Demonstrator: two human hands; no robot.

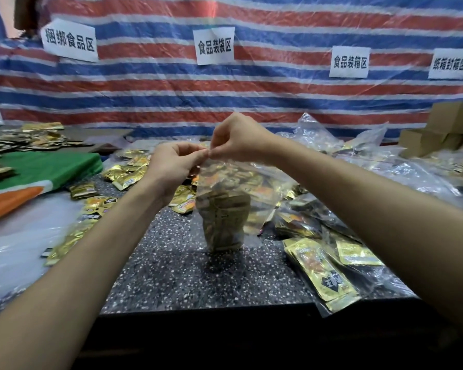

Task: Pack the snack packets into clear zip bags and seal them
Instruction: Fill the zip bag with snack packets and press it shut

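Note:
A clear zip bag (223, 206) hangs upright over the speckled table (177, 273), its bottom near the surface, with several gold snack packets stacked inside. My left hand (171, 166) and my right hand (235, 140) both pinch the bag's top edge, fingertips meeting at the middle of the strip. Loose gold snack packets (123, 174) lie behind my left hand. More packets (321, 273) lie at the right, some inside clear bags.
A green and orange cloth (38, 174) lies at the left, over white plastic sheeting. Filled clear bags (385, 166) pile up at the back right beside cardboard boxes (444, 129). A striped tarp wall with paper signs stands behind. The table's front edge is near me.

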